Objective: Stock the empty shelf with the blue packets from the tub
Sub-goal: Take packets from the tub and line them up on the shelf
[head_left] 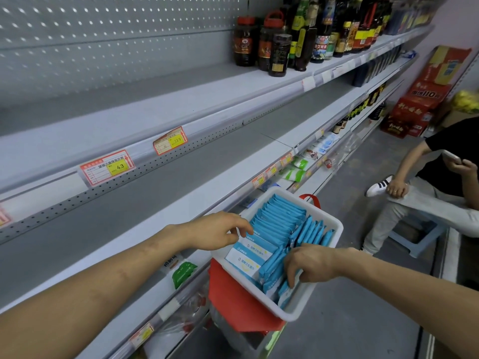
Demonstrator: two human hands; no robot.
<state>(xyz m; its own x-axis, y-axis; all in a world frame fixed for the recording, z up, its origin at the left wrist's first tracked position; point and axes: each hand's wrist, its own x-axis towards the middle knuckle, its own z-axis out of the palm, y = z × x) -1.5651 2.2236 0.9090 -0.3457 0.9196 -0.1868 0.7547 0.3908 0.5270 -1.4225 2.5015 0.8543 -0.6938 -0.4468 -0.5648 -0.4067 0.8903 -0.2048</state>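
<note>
While deep in the tub [338, 230], left hand [215, 233], right hand [313, 263]: fingers curled round blue packets [280, 216], tips hidden

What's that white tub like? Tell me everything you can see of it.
The white tub looks like smooth plastic: rectangular, fairly shallow, with rounded corners and a thick rim. It sits on a red carrier, lower than the empty shelf. Rows of blue packets stand on edge inside, nearly filling it. The left hand touches the front packets, and the right hand curls its fingers into the near row.
</note>
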